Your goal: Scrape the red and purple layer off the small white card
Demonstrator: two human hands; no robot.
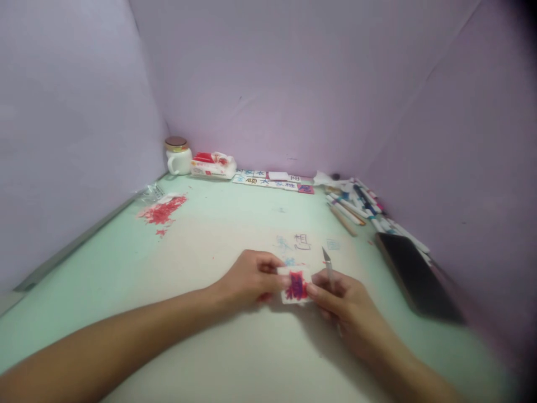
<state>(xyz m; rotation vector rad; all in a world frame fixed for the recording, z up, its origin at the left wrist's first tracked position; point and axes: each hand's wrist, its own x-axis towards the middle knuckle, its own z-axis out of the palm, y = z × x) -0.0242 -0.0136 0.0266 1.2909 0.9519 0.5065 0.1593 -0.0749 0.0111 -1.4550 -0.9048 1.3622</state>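
A small white carving block (pixel 296 285) is held up over the middle of the table, its face marked in red and purple. My left hand (pixel 254 280) is closed on the block's left edge, the thumb lying across its front. At the right edge, the thumb of my right hand (pixel 346 299) presses against the same block. That hand is also closed around a craft knife (pixel 327 260), whose pointed blade sticks up past the fingers. Some fingers of both hands are hidden behind the block and the palms.
Red shavings (pixel 163 211) lie at the left. A white mug (pixel 180 159), a tissue pack (pixel 213 165) and lettered white tiles (pixel 272 183) line the back. Several markers (pixel 346 210) and a dark phone (pixel 415 274) are at the right. Blue characters (pixel 302 242) mark the tabletop.
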